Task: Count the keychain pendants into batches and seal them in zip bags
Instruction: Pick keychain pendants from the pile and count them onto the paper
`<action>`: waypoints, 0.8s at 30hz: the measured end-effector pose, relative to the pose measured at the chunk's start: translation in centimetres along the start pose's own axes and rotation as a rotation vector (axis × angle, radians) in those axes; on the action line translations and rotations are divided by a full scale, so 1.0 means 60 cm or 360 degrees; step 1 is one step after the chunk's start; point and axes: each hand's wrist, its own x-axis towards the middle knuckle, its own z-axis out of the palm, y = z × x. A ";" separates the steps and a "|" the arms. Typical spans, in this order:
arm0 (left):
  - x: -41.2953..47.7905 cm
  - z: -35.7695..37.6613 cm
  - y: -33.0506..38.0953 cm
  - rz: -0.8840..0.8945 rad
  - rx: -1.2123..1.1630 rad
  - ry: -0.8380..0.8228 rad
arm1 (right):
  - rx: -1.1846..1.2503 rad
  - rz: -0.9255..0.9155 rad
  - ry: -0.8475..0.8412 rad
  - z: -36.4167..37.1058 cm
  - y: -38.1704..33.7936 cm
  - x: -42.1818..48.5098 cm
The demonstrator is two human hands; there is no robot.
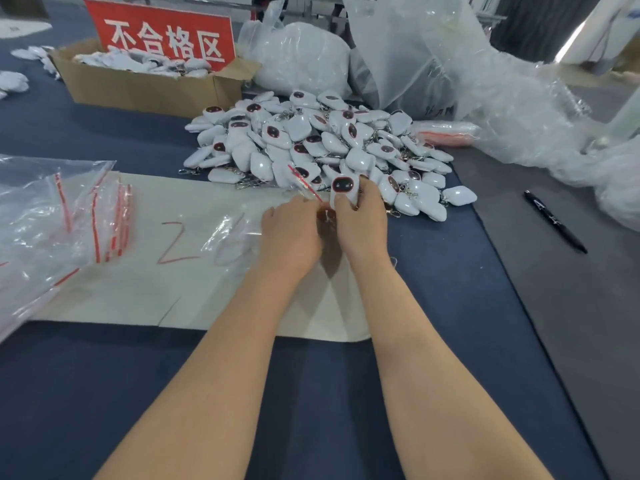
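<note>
A heap of white square keychain pendants (pixel 322 143) with dark oval faces lies on the blue table, just beyond my hands. My right hand (pixel 360 223) grips one pendant (pixel 343 188), face up, at the heap's near edge. My left hand (pixel 291 233) pinches the red-striped mouth of a clear zip bag (pixel 235 237), right beside that pendant. The bag trails left over a white sheet (pixel 145 285) marked with a red number. The hands touch each other.
A stack of empty zip bags (pixel 69 216) lies at the left. A cardboard box (pixel 138 84) with a red sign (pixel 162 36) stands at the back left. Large plastic bags (pixel 450 64) crowd the back right. A black pen (pixel 554 221) rests on the grey strip at the right.
</note>
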 end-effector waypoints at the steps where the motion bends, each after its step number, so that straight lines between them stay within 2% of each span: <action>1: -0.001 -0.003 0.002 -0.0008 -0.0093 0.0012 | 0.0005 0.0027 0.0006 -0.001 0.000 0.000; 5: -0.003 -0.006 0.004 -0.0167 -0.0439 0.0118 | 0.0019 0.0157 0.0031 -0.006 -0.003 0.002; 10: 0.006 0.005 -0.002 -0.0199 -0.0266 0.0280 | -0.0154 0.0237 -0.0218 -0.004 -0.012 0.003; 13: 0.013 0.007 -0.005 -0.0282 -0.0367 0.0352 | -0.0086 0.0219 -0.0305 -0.004 -0.017 0.001; 17: 0.013 0.006 -0.004 -0.0369 -0.0511 0.0301 | 0.0060 0.0284 -0.0212 -0.006 -0.018 0.001; 19: 0.013 0.006 -0.005 -0.0353 -0.0354 0.0218 | 0.0029 0.0222 -0.0090 -0.004 -0.016 -0.001; 21: 0.012 0.004 -0.006 -0.0334 -0.0286 0.0189 | -0.0084 0.0043 -0.0076 0.002 -0.018 -0.009; 24: 0.009 -0.004 -0.008 -0.0369 -0.0444 0.0274 | -0.0296 -0.0119 -0.0112 0.010 -0.020 -0.015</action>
